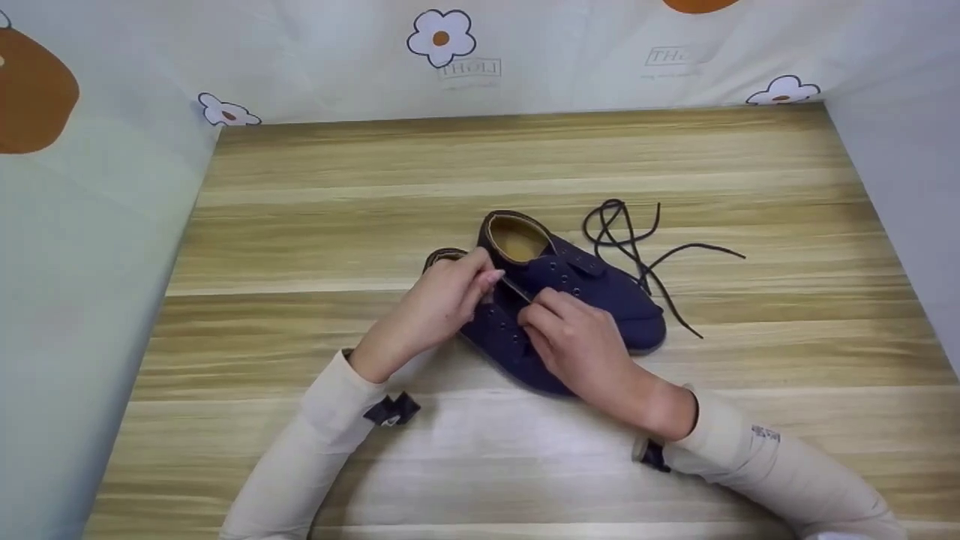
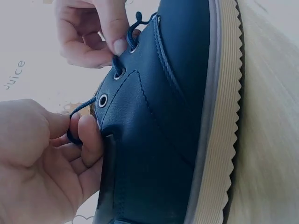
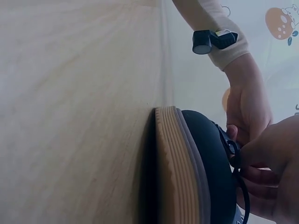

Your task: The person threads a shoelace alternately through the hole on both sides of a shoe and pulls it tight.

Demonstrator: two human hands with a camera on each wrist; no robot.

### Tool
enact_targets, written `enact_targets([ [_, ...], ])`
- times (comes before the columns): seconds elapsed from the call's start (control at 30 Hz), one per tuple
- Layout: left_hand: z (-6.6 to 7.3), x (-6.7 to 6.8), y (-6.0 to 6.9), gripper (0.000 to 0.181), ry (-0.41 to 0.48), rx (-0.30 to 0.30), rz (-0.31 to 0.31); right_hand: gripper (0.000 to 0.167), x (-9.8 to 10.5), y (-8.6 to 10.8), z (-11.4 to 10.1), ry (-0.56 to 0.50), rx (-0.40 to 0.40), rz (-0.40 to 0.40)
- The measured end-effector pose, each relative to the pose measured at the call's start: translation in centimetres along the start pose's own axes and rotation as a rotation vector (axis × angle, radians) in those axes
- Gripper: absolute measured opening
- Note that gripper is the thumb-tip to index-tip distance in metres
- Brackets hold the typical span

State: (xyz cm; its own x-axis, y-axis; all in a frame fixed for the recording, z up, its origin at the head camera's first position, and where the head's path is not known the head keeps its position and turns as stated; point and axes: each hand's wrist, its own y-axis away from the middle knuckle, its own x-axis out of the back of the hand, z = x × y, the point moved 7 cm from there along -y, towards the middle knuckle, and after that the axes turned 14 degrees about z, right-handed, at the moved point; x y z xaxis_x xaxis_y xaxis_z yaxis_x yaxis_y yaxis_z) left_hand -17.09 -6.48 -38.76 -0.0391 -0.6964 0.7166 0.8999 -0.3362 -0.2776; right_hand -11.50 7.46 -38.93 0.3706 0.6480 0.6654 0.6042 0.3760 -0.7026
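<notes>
Two navy shoes lie side by side on the table: the nearer shoe (image 1: 536, 371) under my hands, the farther shoe (image 1: 619, 304) behind it. The nearer one has a ridged tan sole (image 2: 217, 121) and metal-ringed eyelets. A dark shoelace (image 2: 84, 103) passes through some of those eyelets. My left hand (image 1: 448, 298) pinches the lace between thumb and finger near the shoe's opening. Closer to the toe, my right hand (image 1: 577, 341) pinches lace at the eyelets, its fingertips partly hidden. In the right wrist view a lace loop (image 3: 245, 191) hangs by the right fingers.
Beside the farther shoe's toe, a loose dark lace (image 1: 636, 251) lies tangled on the wood-grain table (image 1: 315, 210). A pale cloth with printed flowers (image 1: 441, 37) stands round the table's back and sides. Small black devices (image 1: 394, 409) sit on both wrists.
</notes>
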Motion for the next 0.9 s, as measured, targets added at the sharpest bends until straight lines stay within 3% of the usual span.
enact_targets([
  [0.1,-0.1,-0.1,0.0,0.026,0.035,0.044,-0.007,0.003,0.1,0.1,0.3,-0.002,-0.043,-0.018],
  [0.2,-0.3,0.0,0.0,0.027,0.073,0.080,-0.001,0.011,0.5,0.2,0.6,-0.006,-0.101,-0.013],
  [0.4,-0.3,1.2,-0.1,0.030,0.080,0.089,0.066,0.007,1.1,0.7,1.1,0.028,-0.155,-0.080],
  [0.6,-0.3,3.3,-0.2,0.026,0.119,0.091,0.139,0.008,1.5,0.8,1.7,0.025,-0.162,-0.194],
  [0.8,-0.5,3.6,-0.1,0.024,0.117,0.063,0.132,0.020,1.9,0.5,2.0,-0.026,-0.135,-0.310],
  [0.9,-0.4,4.0,-0.1,0.021,0.132,0.040,0.206,0.014,2.2,0.3,2.1,-0.019,-0.104,-0.332],
])
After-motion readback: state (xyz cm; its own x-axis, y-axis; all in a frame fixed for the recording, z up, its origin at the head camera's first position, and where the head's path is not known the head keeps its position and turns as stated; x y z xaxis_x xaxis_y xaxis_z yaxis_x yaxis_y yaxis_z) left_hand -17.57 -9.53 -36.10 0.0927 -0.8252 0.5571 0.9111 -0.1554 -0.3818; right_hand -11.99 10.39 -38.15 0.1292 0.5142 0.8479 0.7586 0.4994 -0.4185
